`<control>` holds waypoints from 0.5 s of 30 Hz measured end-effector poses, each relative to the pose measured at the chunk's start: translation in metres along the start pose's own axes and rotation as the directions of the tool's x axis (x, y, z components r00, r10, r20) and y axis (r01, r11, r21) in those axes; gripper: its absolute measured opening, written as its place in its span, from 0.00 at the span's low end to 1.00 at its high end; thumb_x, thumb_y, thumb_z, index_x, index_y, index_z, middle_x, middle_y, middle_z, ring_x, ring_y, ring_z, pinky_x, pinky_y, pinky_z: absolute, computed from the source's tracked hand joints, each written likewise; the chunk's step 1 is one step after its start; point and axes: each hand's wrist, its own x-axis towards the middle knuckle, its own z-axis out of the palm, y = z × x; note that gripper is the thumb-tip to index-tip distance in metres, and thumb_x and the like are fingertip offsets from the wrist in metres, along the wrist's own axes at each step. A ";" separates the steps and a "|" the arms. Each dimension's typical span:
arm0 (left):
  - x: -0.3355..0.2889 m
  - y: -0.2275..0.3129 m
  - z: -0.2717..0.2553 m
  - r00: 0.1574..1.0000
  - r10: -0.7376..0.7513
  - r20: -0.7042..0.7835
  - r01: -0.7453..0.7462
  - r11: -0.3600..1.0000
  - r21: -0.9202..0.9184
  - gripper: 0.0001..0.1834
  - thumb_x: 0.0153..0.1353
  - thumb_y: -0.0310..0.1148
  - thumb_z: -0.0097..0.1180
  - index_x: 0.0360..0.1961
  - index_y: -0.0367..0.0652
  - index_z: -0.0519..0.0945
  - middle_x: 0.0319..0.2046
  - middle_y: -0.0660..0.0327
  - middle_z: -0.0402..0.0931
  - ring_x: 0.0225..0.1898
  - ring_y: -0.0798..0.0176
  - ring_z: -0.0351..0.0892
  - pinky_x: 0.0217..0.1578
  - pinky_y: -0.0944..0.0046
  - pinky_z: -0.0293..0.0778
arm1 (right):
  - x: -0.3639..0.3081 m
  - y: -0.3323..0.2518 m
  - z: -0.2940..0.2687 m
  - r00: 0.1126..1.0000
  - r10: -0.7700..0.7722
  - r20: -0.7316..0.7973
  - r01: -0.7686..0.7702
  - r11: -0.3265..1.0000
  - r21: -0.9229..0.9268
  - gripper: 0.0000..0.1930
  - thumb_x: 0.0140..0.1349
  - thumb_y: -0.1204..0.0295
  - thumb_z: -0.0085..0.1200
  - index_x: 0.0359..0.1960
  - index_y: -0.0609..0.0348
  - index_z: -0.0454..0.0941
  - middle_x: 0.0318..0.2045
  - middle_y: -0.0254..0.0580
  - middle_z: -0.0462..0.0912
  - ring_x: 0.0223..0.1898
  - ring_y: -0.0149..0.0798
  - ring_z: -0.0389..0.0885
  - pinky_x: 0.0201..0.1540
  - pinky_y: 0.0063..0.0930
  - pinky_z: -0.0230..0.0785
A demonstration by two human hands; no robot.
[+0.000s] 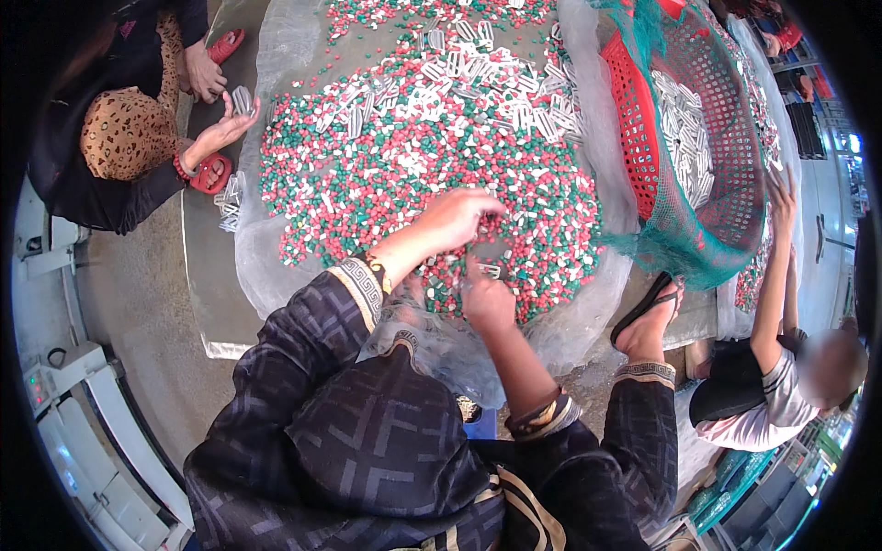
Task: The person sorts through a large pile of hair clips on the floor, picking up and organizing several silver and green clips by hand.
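A broad heap of small red, green and white pellets (367, 197) covers the worktop in front of me. Over its left-middle part reaches my left hand (455, 219), fingers bent and apart above the pellets, holding nothing that I can see. Closer to me, my right hand (488, 298) has a finger stretched out into the heap, with the other fingers partly curled. Beside that finger lies a white slotted plastic piece (491, 272), partly hidden. Between both hands a dark patch of the grey surface shows. More white slotted pieces (473, 66) lie at the far side of the heap.
Clear plastic sheeting (593, 119) edges the heap. To the right stands a red basket (632, 138) with green netting (675, 243), holding white slotted pieces. One co-worker's hand (223, 129) at left has slotted pieces; another person (781, 367) works at right.
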 end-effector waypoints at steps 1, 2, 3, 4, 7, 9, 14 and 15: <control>0.001 0.002 0.004 0.998 0.026 0.061 -0.029 0.998 0.051 0.13 0.54 0.23 0.47 0.37 0.48 0.80 0.36 0.60 0.76 0.43 0.54 0.74 0.43 0.57 0.72 | -0.009 -0.002 0.006 0.999 0.002 -0.033 0.000 0.999 0.054 0.26 0.51 0.65 0.55 0.55 0.45 0.69 0.27 0.53 0.81 0.29 0.52 0.81 0.33 0.45 0.72; -0.001 0.003 0.007 0.991 0.048 0.122 -0.061 0.993 0.101 0.12 0.54 0.23 0.48 0.36 0.48 0.80 0.36 0.61 0.76 0.44 0.55 0.74 0.42 0.57 0.73 | -0.009 0.003 0.005 0.992 0.054 -0.114 -0.043 0.994 0.097 0.25 0.50 0.66 0.55 0.54 0.46 0.69 0.27 0.53 0.81 0.29 0.52 0.81 0.33 0.45 0.73; -0.005 0.002 0.009 0.993 0.055 0.103 -0.069 0.988 0.139 0.10 0.53 0.27 0.51 0.33 0.51 0.81 0.33 0.63 0.75 0.42 0.57 0.73 0.40 0.57 0.73 | -0.012 0.010 -0.003 0.977 0.109 -0.183 -0.084 0.986 0.142 0.24 0.50 0.67 0.55 0.52 0.47 0.70 0.28 0.53 0.81 0.29 0.52 0.81 0.33 0.46 0.73; -0.010 0.004 0.007 0.987 0.019 0.158 -0.049 0.982 0.184 0.09 0.52 0.28 0.52 0.33 0.52 0.81 0.32 0.63 0.75 0.41 0.57 0.73 0.39 0.57 0.73 | -0.015 0.018 -0.010 0.954 0.170 -0.248 -0.125 0.974 0.190 0.24 0.49 0.68 0.56 0.51 0.48 0.71 0.28 0.53 0.81 0.29 0.52 0.81 0.32 0.46 0.73; -0.028 0.009 0.005 0.965 -0.010 0.262 -0.067 0.956 0.286 0.06 0.49 0.34 0.57 0.30 0.56 0.82 0.28 0.66 0.72 0.37 0.57 0.72 0.35 0.57 0.73 | -0.007 0.041 -0.034 0.904 0.241 -0.353 -0.205 0.969 0.137 0.18 0.49 0.73 0.56 0.44 0.46 0.74 0.33 0.44 0.80 0.32 0.51 0.80 0.35 0.43 0.72; -0.041 0.020 0.024 0.980 -0.022 0.199 -0.050 0.936 0.347 0.05 0.48 0.32 0.55 0.28 0.48 0.81 0.31 0.64 0.73 0.40 0.56 0.71 0.34 0.58 0.75 | -0.001 0.055 -0.040 0.853 0.274 -0.444 -0.229 0.961 0.155 0.20 0.49 0.75 0.55 0.47 0.47 0.73 0.37 0.45 0.78 0.35 0.52 0.79 0.37 0.43 0.72; -0.049 0.036 0.057 0.989 0.058 0.133 -0.120 0.842 0.527 0.08 0.48 0.28 0.50 0.25 0.37 0.80 0.32 0.56 0.74 0.41 0.52 0.71 0.27 0.59 0.78 | 0.020 0.086 -0.041 0.658 0.400 -0.638 -0.346 0.913 0.215 0.25 0.49 0.78 0.53 0.53 0.54 0.67 0.45 0.53 0.71 0.42 0.54 0.75 0.44 0.44 0.69; -0.049 0.040 0.057 0.987 0.039 0.158 -0.121 0.827 0.549 0.08 0.48 0.28 0.50 0.25 0.36 0.80 0.32 0.55 0.74 0.41 0.51 0.72 0.28 0.59 0.78 | 0.026 0.084 -0.040 0.710 0.394 -0.584 -0.390 0.910 0.140 0.26 0.48 0.78 0.53 0.53 0.58 0.66 0.44 0.56 0.71 0.44 0.55 0.74 0.46 0.44 0.69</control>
